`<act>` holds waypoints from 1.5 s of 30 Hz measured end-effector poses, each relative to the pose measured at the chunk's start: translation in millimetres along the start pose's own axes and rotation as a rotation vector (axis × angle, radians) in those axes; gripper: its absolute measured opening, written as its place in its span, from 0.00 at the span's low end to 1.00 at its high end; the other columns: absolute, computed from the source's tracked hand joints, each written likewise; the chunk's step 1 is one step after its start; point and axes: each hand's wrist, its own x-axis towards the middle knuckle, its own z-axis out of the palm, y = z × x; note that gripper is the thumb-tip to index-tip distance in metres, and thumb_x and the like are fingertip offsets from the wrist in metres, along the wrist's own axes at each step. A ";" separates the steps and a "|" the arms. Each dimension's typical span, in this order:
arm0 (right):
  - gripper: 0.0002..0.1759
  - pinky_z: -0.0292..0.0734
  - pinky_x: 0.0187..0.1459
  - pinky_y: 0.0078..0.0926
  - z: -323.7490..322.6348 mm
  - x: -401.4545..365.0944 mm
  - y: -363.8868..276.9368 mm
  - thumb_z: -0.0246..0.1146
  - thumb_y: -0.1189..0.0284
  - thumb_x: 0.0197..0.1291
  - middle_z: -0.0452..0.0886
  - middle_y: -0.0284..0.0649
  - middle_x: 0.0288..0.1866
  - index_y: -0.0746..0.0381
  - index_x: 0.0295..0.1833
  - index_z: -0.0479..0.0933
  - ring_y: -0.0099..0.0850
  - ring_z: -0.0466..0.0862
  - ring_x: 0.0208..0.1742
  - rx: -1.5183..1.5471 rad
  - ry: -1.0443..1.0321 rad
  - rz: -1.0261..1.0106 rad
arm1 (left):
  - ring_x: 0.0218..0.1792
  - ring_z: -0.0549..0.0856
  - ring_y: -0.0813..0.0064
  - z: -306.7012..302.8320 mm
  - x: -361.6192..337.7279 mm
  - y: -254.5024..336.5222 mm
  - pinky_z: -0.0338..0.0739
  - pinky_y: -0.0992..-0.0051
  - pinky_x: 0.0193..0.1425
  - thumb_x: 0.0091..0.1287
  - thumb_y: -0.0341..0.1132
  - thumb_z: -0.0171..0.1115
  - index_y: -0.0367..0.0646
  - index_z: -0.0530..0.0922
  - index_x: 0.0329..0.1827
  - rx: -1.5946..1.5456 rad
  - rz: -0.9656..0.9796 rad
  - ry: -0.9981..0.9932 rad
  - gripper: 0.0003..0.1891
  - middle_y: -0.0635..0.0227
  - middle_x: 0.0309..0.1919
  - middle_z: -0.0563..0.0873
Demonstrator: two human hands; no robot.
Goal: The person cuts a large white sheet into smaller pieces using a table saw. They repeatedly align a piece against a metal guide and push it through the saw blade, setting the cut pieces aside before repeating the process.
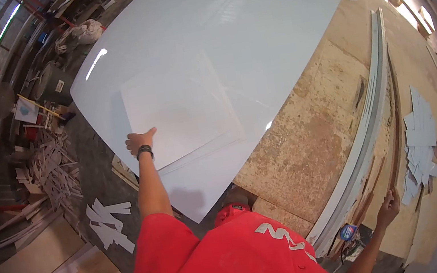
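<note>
My left hand (141, 141), with a dark band at the wrist, rests at the left edge of a smaller white sheet (179, 111). Its thumb is spread away from the fingers and lies over that sheet. Beneath is a large glossy white panel (269, 24), which covers much of the worktable. Off to the right, my right hand (388, 209) is held low with curled fingers, close to the end of a long brown strip (397, 156). Whatever may be in those fingers is too small to make out. A blue tape measure (348, 231) lies left of that hand.
Long grey-white strips (366, 123) run along the worn wooden tabletop (310, 132). White offcuts (421, 143) are piled at the right. More offcuts (108, 221) lie on the floor at left, near a heap of scrap strips (53, 170) and stacked boards (42, 258).
</note>
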 end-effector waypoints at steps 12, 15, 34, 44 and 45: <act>0.19 0.86 0.42 0.25 44.8 -94.0 -141.0 0.61 0.68 0.78 0.89 0.42 0.49 0.64 0.68 0.79 0.27 0.89 0.41 0.579 -0.282 0.484 | 0.58 0.84 0.65 -132.6 -57.1 -1.0 0.81 0.66 0.63 0.77 0.29 0.59 0.42 0.64 0.76 -1.240 0.632 -0.584 0.26 0.56 0.59 0.83; 0.21 0.87 0.45 0.31 72.0 -124.3 -164.4 0.60 0.66 0.79 0.88 0.44 0.52 0.64 0.70 0.77 0.30 0.89 0.45 0.698 -0.620 0.516 | 0.60 0.84 0.63 -125.6 -104.3 12.1 0.81 0.63 0.66 0.78 0.27 0.56 0.42 0.63 0.77 -1.392 0.650 -0.866 0.26 0.54 0.61 0.82; 0.26 0.79 0.47 0.36 39.5 -207.4 -132.5 0.76 0.66 0.56 0.85 0.49 0.48 0.63 0.59 0.82 0.43 0.84 0.47 -0.372 -0.385 0.031 | 0.36 0.84 0.84 131.4 -302.9 37.4 0.78 0.81 0.42 0.75 0.24 0.59 0.38 0.70 0.64 -0.922 0.731 -1.368 0.17 0.66 0.42 0.87; 0.42 0.43 0.76 0.77 35.4 -227.2 -127.8 0.80 0.50 0.46 0.80 0.41 0.67 0.56 0.67 0.79 0.44 0.72 0.75 -0.510 -0.596 -0.285 | 0.34 0.85 0.79 148.3 -339.1 30.8 0.77 0.76 0.42 0.73 0.25 0.61 0.37 0.69 0.67 -0.732 0.877 -1.064 0.21 0.62 0.38 0.91; 0.42 0.41 0.76 0.78 37.1 -226.9 -131.8 0.80 0.50 0.46 0.80 0.42 0.68 0.56 0.67 0.78 0.43 0.72 0.75 -0.520 -0.587 -0.282 | 0.35 0.85 0.77 148.3 -339.3 32.5 0.77 0.75 0.44 0.73 0.25 0.61 0.37 0.70 0.66 -0.768 0.911 -1.029 0.20 0.61 0.40 0.91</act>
